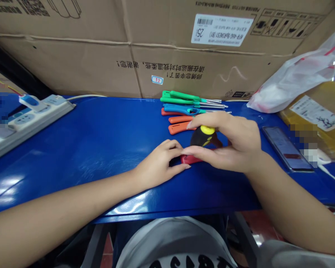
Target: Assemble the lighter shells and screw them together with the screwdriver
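My right hand (pixel 230 141) is closed round a stubby screwdriver (pixel 200 137) with a black and yellow handle. Its tip is hidden from view. Under it a red long-necked lighter (pixel 189 159) lies on the blue table, partly covered by my right hand. My left hand (pixel 164 162) rests on the tabletop, its fingers and thumb closed about the handle end of this lighter. Just beyond my hands lie more such lighters with metal necks pointing right: green ones (pixel 181 97), a blue one (pixel 178 108) and orange ones (pixel 180 128).
A big cardboard box (pixel 100 67) stands along the table's back edge. On the left is a white power strip (pixel 36 113) with plugs. A phone (pixel 287 148), a white plastic bag (pixel 296 78) and a yellow-taped parcel (pixel 321 108) lie at the right.
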A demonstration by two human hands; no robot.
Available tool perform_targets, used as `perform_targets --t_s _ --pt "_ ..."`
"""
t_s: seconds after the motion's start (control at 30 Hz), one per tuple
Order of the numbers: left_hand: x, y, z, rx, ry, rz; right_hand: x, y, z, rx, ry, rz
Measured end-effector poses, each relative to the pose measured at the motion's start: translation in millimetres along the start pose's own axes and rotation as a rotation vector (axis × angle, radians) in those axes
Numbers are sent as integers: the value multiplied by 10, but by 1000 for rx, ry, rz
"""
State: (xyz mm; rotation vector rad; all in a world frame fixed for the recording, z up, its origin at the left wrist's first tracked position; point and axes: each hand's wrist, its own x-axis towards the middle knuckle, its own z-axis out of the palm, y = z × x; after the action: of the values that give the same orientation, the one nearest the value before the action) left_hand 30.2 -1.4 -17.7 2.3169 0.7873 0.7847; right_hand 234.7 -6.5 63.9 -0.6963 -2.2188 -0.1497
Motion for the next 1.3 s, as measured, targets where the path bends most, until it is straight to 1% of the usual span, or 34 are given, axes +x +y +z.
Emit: perform_targets --t_s 0.07,0.13,0.2,0.23,0.3,0.37,0.4,0.47,0.53,0.57,0.6,0.63,0.7,0.73,0.8,0.83,0.87,0.9,0.97,1.0,1.07,1.17,1.23,1.3 --pt "1 2 1 -9 9 4 4 12 -2 26 -21 -14" --pt "1 8 -1 -12 7 9 6 6 -24 121 -84 -10" --pt "1 15 -5 -9 5 12 1 -13 -37 210 -121 15" --pt "1 17 -6 -9 5 8 -4 -22 -32 226 -117 24" --pt "1 18 -5 -10 2 -1 -15 -28 -2 196 -63 33" --pt "1 12 -4 -9 -3 -3 -17 -11 36 148 46 56" --pt "0 9 -6 -8 -7 -2 -9 8 46 142 120 83" --pt "-3 7 -19 0 -18 -1 28 72 22 155 312 159" --pt "-5 17 -59 27 -38 -8 81 173 -74 160 532 213" --pt "-5 29 -91 58 -56 -11 102 240 -148 155 618 193" --pt "-3 45 -132 103 -80 -15 111 318 -233 140 668 214" --pt "1 65 -180 158 -108 -18 104 406 -322 141 672 233" --pt "11 112 -291 282 -176 -33 29 598 -487 115 573 334" --pt "15 136 -349 337 -209 -45 -34 694 -549 45 577 383" --pt "20 176 -453 412 -263 -81 -184 861 -612 -167 489 529" --pt "18 189 -493 428 -279 -102 -255 926 -613 -313 402 605" --pt "15 195 -521 429 -290 -114 -317 977 -599 -418 285 706" --pt "11 195 -537 421 -282 -127 -367 1017 -572 -481 192 824" --pt "4 178 -527 380 -249 -140 -437 1075 -506 -533 -28 1068" --pt "3 164 -506 367 -232 -145 -462 1099 -474 -525 -70 1114" --pt "6 135 -444 355 -191 -109 -512 1147 -422 -506 -122 1175" --pt "12 100 -358 285 -165 -71 -606 1223 -373 -464 -217 1262" --pt "12 74 -335 223 -173 -78 -676 1270 -349 -438 -273 1297" --pt "10 36 -339 170 -181 -78 -741 1314 -330 -414 -315 1302"
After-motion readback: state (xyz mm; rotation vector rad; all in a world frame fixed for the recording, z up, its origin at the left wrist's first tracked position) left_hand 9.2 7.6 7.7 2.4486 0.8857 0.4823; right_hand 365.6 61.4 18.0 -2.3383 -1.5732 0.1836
